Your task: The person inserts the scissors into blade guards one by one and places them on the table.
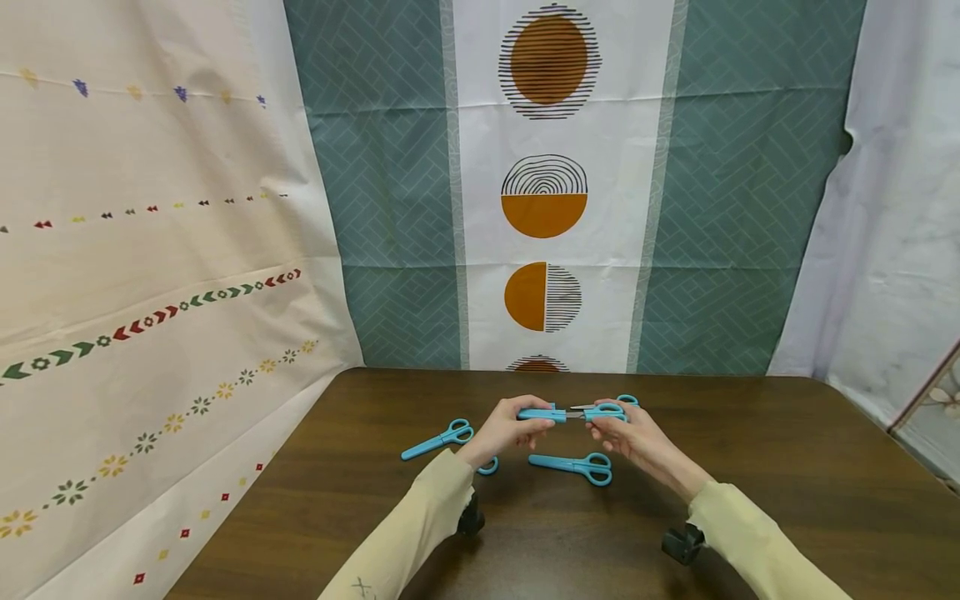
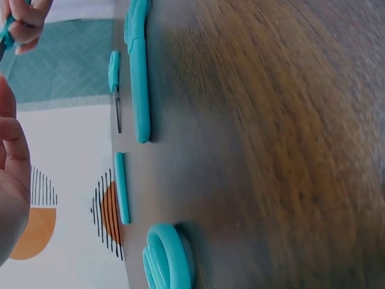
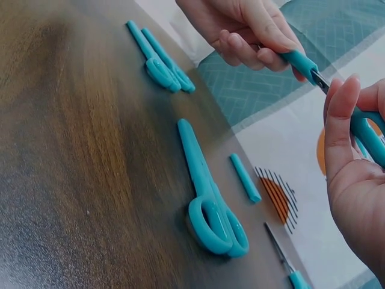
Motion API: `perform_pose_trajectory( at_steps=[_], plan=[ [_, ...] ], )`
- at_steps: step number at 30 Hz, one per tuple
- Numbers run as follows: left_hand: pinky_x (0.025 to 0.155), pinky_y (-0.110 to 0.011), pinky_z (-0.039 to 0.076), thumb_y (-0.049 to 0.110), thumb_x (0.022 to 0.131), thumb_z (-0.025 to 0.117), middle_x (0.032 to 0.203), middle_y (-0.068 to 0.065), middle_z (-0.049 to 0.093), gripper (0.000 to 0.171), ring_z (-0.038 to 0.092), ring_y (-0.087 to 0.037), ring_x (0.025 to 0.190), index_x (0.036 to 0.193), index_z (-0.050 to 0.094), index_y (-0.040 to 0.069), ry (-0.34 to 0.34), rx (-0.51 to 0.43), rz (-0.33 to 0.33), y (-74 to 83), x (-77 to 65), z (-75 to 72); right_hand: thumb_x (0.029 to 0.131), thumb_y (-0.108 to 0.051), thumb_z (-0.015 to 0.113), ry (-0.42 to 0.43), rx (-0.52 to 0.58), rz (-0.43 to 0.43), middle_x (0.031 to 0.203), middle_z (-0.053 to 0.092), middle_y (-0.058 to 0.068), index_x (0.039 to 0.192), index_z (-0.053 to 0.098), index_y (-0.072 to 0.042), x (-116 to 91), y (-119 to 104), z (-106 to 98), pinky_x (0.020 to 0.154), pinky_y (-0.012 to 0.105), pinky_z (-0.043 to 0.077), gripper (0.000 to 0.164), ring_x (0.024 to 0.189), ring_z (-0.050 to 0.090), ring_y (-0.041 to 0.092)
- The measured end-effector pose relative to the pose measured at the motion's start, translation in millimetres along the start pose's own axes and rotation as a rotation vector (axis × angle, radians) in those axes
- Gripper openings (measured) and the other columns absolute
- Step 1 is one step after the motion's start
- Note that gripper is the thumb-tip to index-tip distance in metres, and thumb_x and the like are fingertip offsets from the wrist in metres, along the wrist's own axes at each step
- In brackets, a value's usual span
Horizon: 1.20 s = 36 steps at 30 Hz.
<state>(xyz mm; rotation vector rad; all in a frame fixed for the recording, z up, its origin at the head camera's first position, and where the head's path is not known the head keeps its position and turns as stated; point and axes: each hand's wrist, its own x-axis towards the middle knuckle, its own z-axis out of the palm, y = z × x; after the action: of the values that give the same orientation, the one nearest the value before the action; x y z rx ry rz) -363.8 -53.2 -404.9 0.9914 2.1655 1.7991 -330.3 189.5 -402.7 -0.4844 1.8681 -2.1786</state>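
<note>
My left hand (image 1: 508, 432) pinches a light-blue scissors cap (image 1: 543, 414) between thumb and fingers. In my right hand (image 1: 633, 435) is a pair of blue-handled scissors (image 1: 604, 412), gripped by the handles and pointing left. Their metal blades (image 3: 320, 80) show between the two hands, with the tips inside the cap's mouth. Below the hands lies a capped pair of scissors (image 1: 562, 463), handles to the right. Behind the right hand are uncapped scissors (image 1: 627, 400), partly covered in the head view. A loose cap (image 3: 245, 177) lies near them on the table.
Two more capped scissors lie at the left: one pair (image 1: 438, 439) in plain sight, the other's handle (image 1: 488, 467) showing past the left wrist. The brown table (image 1: 360, 517) ends at a patterned curtain (image 1: 397, 317) behind; a pale cloth (image 1: 187, 375) hangs along the left.
</note>
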Motion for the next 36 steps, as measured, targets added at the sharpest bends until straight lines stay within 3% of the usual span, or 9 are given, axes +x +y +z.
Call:
perform_pose_trajectory(
  at_steps=[6, 8, 12, 17, 21, 28, 33, 36],
  plan=[
    [0.05, -0.043, 0.039, 0.015, 0.087, 0.062, 0.084, -0.033, 0.056, 0.024, 0.054, -0.025, 0.053, 0.11, 0.06, 0.006, 0.006, -0.001, 0.001, 2.1, -0.2, 2.6, 0.093, -0.011, 0.052, 0.01, 0.02, 0.007, 0.105, 0.052, 0.028, 0.13, 0.019, 0.009, 1.0, -0.9, 3.4, 0.058, 0.022, 0.044, 0.054, 0.074, 0.056, 0.012],
    [0.051, -0.043, 0.04, 0.016, 0.087, 0.062, 0.083, -0.032, 0.056, 0.024, 0.053, -0.032, 0.055, 0.109, 0.06, 0.007, 0.01, -0.001, 0.0, 2.1, 0.2, 3.1, 0.094, -0.011, 0.051, 0.008, 0.025, 0.008, 0.106, 0.052, 0.028, 0.13, 0.018, 0.009, 1.0, -1.1, 3.5, 0.058, 0.022, 0.044, 0.053, 0.073, 0.056, 0.012],
    [0.048, -0.032, 0.041, 0.014, 0.088, 0.061, 0.077, -0.022, 0.059, 0.024, 0.048, -0.05, 0.063, 0.11, 0.06, 0.005, 0.013, 0.0, -0.009, 2.8, 0.5, 3.6, 0.094, -0.01, 0.05, 0.003, 0.034, 0.004, 0.103, 0.054, 0.025, 0.129, 0.019, 0.01, 1.1, -0.3, 3.0, 0.058, 0.022, 0.044, 0.051, 0.073, 0.056, 0.013],
    [0.046, -0.026, 0.039, 0.011, 0.089, 0.059, 0.072, -0.009, 0.061, 0.024, 0.046, -0.053, 0.063, 0.112, 0.059, 0.003, 0.008, -0.021, 0.0, 2.7, -0.8, 4.1, 0.094, -0.009, 0.05, 0.01, 0.034, 0.001, 0.1, 0.056, 0.022, 0.127, 0.02, 0.011, 1.1, -0.2, 4.6, 0.058, 0.022, 0.044, 0.049, 0.072, 0.056, 0.013],
    [0.046, -0.026, 0.039, 0.011, 0.088, 0.06, 0.073, -0.012, 0.061, 0.024, 0.048, -0.05, 0.061, 0.111, 0.059, 0.004, 0.013, -0.023, -0.005, 2.3, -0.9, 5.1, 0.094, -0.009, 0.051, 0.007, 0.032, -0.004, 0.097, 0.057, 0.018, 0.128, 0.018, 0.01, -0.1, -1.2, 5.9, 0.058, 0.022, 0.045, 0.051, 0.072, 0.056, 0.014],
    [0.047, -0.036, 0.041, 0.013, 0.087, 0.062, 0.077, -0.022, 0.059, 0.023, 0.049, -0.046, 0.059, 0.108, 0.06, 0.004, 0.016, -0.014, -0.007, -0.2, 1.1, 6.5, 0.092, -0.006, 0.052, -0.029, -0.004, -0.011, 0.091, 0.057, 0.014, 0.13, 0.014, 0.011, -2.6, -3.0, 5.5, 0.059, 0.025, 0.044, 0.056, 0.071, 0.054, 0.015],
    [0.047, -0.03, 0.04, 0.011, 0.088, 0.06, 0.078, -0.024, 0.059, 0.022, 0.046, -0.052, 0.062, 0.109, 0.06, 0.003, 0.006, -0.036, -0.014, 1.2, 0.7, 5.6, 0.093, -0.01, 0.051, -0.078, -0.046, -0.029, 0.092, 0.055, 0.016, 0.13, 0.015, 0.01, -2.4, -0.4, 2.3, 0.061, 0.027, 0.045, 0.055, 0.073, 0.054, 0.016],
    [0.047, -0.028, 0.039, 0.009, 0.089, 0.059, 0.08, -0.029, 0.057, 0.022, 0.046, -0.052, 0.063, 0.109, 0.059, 0.001, -0.011, -0.044, -0.002, 10.9, -3.2, 6.4, 0.094, -0.01, 0.05, -0.086, -0.085, -0.058, 0.091, 0.055, 0.018, 0.128, 0.018, 0.011, -2.3, 3.1, 0.4, 0.06, 0.028, 0.044, 0.051, 0.072, 0.054, 0.017]
  ],
)
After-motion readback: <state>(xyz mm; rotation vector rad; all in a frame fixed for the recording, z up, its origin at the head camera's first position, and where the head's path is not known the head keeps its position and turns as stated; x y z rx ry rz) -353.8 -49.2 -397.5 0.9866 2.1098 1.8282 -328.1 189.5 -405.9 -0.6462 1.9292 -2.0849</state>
